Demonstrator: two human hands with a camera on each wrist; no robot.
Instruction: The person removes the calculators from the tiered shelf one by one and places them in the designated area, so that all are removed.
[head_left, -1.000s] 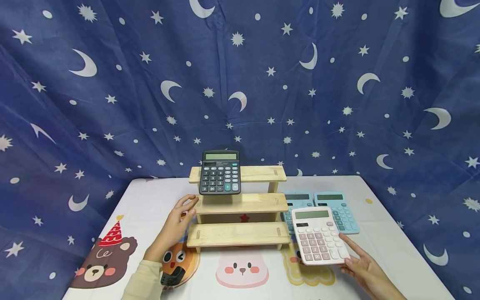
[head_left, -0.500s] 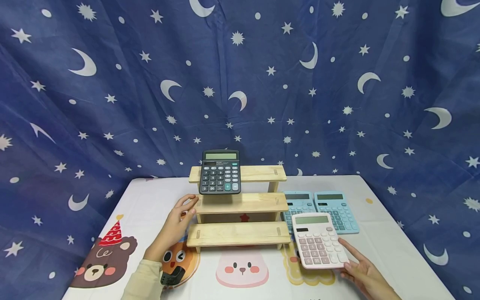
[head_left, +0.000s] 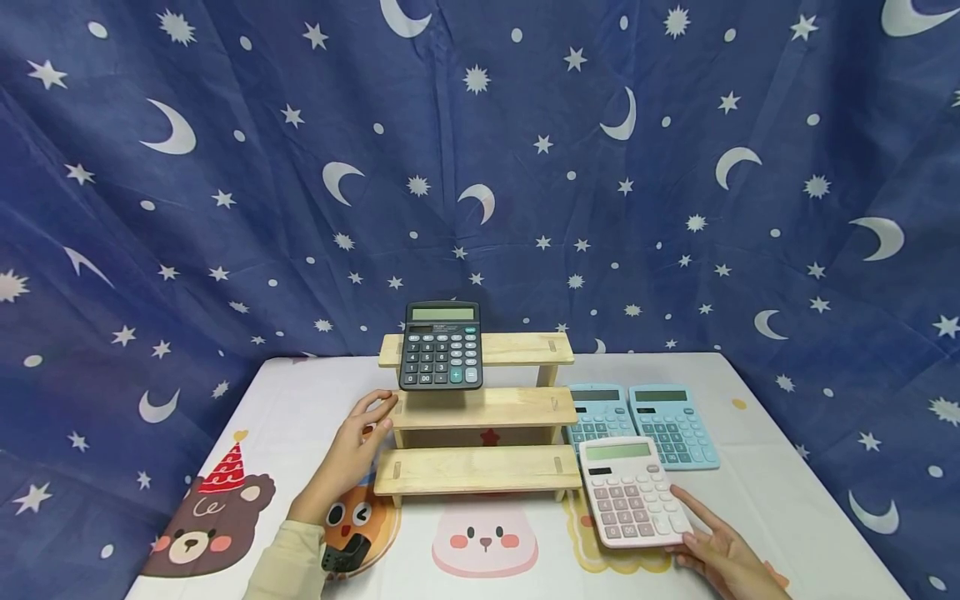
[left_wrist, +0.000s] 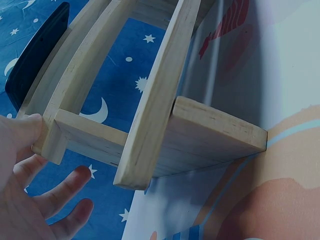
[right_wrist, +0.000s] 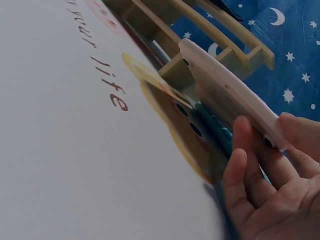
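Note:
My right hand (head_left: 716, 548) pinches a white-and-pink calculator (head_left: 634, 493) by its right edge near the lower corner. In the right wrist view the calculator (right_wrist: 235, 85) is held above the tablecloth, thumb on one face and fingers behind the other. At the left end of a three-tier wooden shelf (head_left: 480, 468), my left hand (head_left: 348, 454) grips the middle board. The left wrist view shows the thumb and a finger of the left hand (left_wrist: 37, 185) on that board's end, the other fingers spread. A black calculator (head_left: 441, 346) leans on the top tier's left part.
Two light blue calculators (head_left: 672, 425) lie side by side on the table right of the shelf; the held one partly covers the left blue calculator (head_left: 597, 410). A white tablecloth (head_left: 795, 533) with cartoon prints covers the table. A blue star-patterned curtain (head_left: 480, 167) hangs behind.
My right hand has brought the white-and-pink calculator lower in the head view, toward me, and slightly left. My left hand and the black calculator have stayed in place.

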